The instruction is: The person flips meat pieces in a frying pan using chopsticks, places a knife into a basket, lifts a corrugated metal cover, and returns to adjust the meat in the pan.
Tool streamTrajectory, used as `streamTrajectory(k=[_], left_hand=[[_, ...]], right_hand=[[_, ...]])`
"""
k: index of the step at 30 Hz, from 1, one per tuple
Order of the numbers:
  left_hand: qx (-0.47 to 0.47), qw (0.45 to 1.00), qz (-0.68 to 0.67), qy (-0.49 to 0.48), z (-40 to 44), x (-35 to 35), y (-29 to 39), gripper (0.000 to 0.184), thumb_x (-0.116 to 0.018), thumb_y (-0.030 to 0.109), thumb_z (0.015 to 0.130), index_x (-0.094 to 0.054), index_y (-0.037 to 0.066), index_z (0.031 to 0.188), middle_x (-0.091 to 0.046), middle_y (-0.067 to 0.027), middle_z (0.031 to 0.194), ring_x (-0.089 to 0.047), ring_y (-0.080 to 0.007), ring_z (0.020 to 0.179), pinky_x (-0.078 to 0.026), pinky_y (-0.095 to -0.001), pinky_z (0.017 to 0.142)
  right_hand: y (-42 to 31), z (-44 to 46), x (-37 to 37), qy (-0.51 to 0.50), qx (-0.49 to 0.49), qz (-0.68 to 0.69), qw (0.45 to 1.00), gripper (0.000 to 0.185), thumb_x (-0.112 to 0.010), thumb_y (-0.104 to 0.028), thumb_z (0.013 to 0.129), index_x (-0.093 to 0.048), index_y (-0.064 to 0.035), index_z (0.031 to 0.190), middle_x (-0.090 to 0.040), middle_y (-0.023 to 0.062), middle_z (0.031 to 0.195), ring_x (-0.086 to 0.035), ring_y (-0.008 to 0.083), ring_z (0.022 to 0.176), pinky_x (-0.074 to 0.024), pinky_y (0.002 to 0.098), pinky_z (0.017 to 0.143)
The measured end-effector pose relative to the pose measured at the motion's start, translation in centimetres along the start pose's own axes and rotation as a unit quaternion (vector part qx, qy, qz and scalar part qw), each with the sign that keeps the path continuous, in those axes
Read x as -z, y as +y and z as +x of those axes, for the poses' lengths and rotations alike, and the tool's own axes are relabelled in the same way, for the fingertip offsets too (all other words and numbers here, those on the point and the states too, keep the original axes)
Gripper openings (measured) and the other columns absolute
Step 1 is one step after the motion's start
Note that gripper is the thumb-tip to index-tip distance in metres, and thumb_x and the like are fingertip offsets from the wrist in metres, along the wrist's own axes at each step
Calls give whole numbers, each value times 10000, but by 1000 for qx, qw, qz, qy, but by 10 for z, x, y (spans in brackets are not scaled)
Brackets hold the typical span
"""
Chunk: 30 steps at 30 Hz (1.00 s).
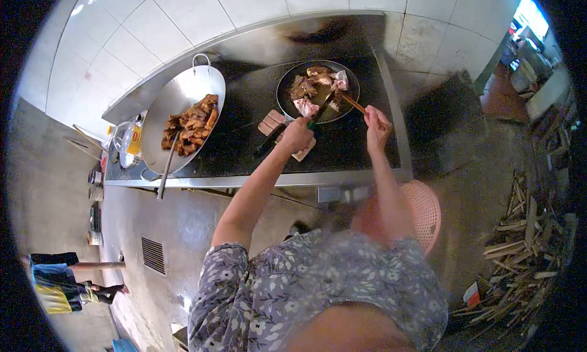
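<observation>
Head view: nearest, at the bottom of the frame, is the wearer's patterned shirt [275, 291], with a pink basket [423, 211] right of centre. Beyond it, near the upper centre, the left hand [296, 135] is closed round a green-handled tool [312, 126], whose dark end reaches into the pan [279, 101]; whether it is a knife or scissors, I cannot tell. The right hand [377, 129] has its fingers together on chopsticks [354, 104], their tips at the meat [304, 88] in the same pan. Pinkish slabs [271, 122] of unclear material lie beside the pan on the dark desk [244, 101].

The work looks partly through: the pan's pieces are mixed, some browned, others pale and pink, so those probably need more heat. At upper left, the wide wok [160, 117] holds a heap of browned chunks [194, 124], which appear well cooked, and a long metal utensil [168, 165] leans over its rim.

Farther off, firewood [529, 254] lies at lower right.
</observation>
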<state>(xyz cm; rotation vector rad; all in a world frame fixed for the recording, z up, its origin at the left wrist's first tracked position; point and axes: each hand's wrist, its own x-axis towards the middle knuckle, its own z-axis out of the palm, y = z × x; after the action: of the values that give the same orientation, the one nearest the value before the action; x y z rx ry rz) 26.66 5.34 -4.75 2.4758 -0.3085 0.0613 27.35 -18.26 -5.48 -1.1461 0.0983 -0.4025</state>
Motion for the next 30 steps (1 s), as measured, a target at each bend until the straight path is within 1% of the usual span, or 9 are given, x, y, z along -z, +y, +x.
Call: streamTrajectory(k=[3,6,11,14,16,19,22,26,30], left_hand=[[-2,999,41,6,-2,1,6,436,-473,93,674,-517,46,1105,-578,-233,847,-580,-362,781,-461,-408,728],[101,985,89,-109,-5,35,55,420,-471,97,679,-530,44,1091,-577,-236,863,-579,-365,791,-460,-412,730],[113,989,33,-93,-3,31,46,392,-476,101,679,-548,42,1059,-574,-239,878,-575,-356,817,-460,-419,724],[59,986,133,-75,0,23,29,390,-478,102,679,-548,60,1061,-574,-242,865,-578,-355,804,-463,-423,713],[49,990,119,-62,2,15,17,391,-479,100,680,-547,58,1063,-574,-238,872,-578,-352,805,-462,-423,714],[24,995,92,-36,2,21,29,394,-481,94,682,-546,55,1069,-575,-230,885,-579,-348,807,-461,-422,716],[60,977,163,-125,-1,35,47,393,-479,86,685,-540,42,1071,-575,-223,899,-579,-347,813,-462,-418,722],[86,978,180,-65,-19,64,87,377,-475,81,685,-541,28,1052,-575,-221,905,-580,-343,807,-467,-415,710],[117,971,179,-110,-16,75,89,372,-477,94,680,-543,23,1039,-569,-231,918,-577,-349,801,-468,-411,710]], right_hand=[[-2,0,1,-16,3,-28,999,251,-514,-200,855,-587,17,958,-581,102,965,-554,179,898,-447,314,834],[-4,1,1,-21,10,-55,998,269,-522,-224,847,-587,9,964,-583,103,966,-555,184,895,-454,310,815],[-7,1,1,-30,24,-58,998,271,-531,-242,841,-595,0,945,-594,90,932,-565,176,861,-468,307,781],[-18,1,2,-19,22,-23,999,276,-523,-223,848,-583,14,974,-585,100,962,-558,177,889,-453,303,816],[-19,2,4,-12,20,-7,1000,278,-519,-214,851,-576,22,988,-580,105,978,-555,178,902,-446,302,833],[-16,4,7,-19,14,-36,999,293,-513,-225,855,-574,29,986,-579,111,983,-554,182,911,-445,306,837],[-12,0,5,-31,10,-66,997,295,-510,-227,856,-574,32,984,-580,111,978,-553,182,913,-444,308,841],[-5,-5,-3,-56,8,-81,995,297,-510,-228,856,-577,34,980,-583,114,969,-555,182,911,-446,312,840],[-18,-7,-5,-73,8,-72,995,291,-511,-223,853,-573,30,983,-577,110,975,-553,180,911,-448,315,837]])
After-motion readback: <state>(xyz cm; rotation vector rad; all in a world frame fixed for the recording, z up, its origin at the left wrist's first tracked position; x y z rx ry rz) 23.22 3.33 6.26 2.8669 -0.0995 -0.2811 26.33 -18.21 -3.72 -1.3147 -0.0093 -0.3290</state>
